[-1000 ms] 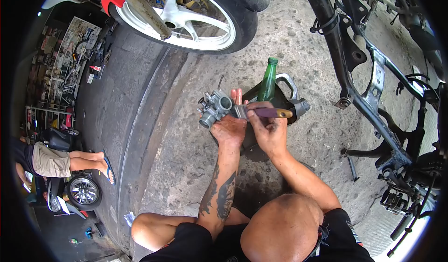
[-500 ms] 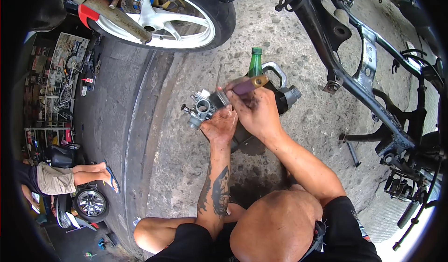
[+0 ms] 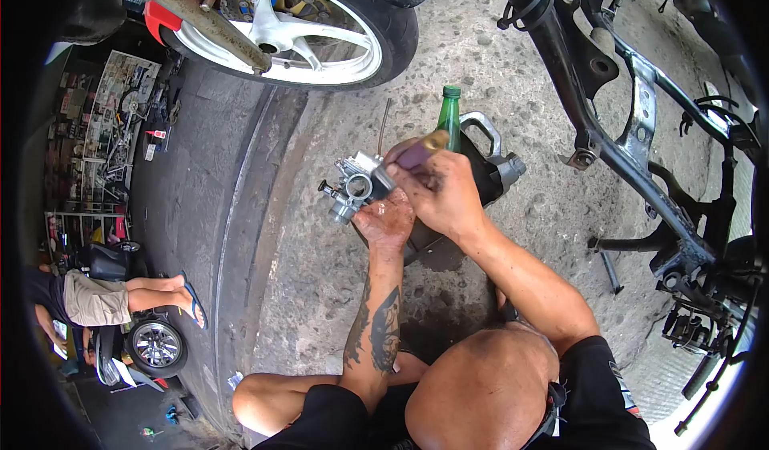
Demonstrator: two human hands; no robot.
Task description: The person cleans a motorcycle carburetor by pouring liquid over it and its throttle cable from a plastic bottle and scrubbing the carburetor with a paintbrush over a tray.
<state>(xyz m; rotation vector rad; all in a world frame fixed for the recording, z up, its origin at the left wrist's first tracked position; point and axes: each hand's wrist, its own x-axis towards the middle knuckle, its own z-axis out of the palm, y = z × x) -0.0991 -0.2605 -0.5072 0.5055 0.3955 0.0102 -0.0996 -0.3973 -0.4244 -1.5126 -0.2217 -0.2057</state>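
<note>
A metal carburetor [image 3: 358, 186] with a round open bore rests in my left hand [image 3: 388, 219], whose smudged fingers are closed round its lower right side. My right hand [image 3: 442, 195] grips a paintbrush by its purple handle [image 3: 413, 155], which is smeared by motion. The brush head lies against the carburetor's right side, and its bristles are blurred. Just beyond my right hand stands a green glass bottle [image 3: 449, 114]. Under my hands is a dark container [image 3: 482, 179] with a grey handle, partly hidden by them.
A motorcycle wheel [image 3: 364, 62] with white spokes stands at the upper left. On the right is a bare black motorcycle frame [image 3: 617, 158]. A thin rod [image 3: 384, 126] shows behind the carburetor. Another person [image 3: 96, 299] is at the far left beside a motorcycle.
The brush handle has swung a little and its head has shifted along the carburetor's side. The whole view has moved slightly, with both hands still holding the same things.
</note>
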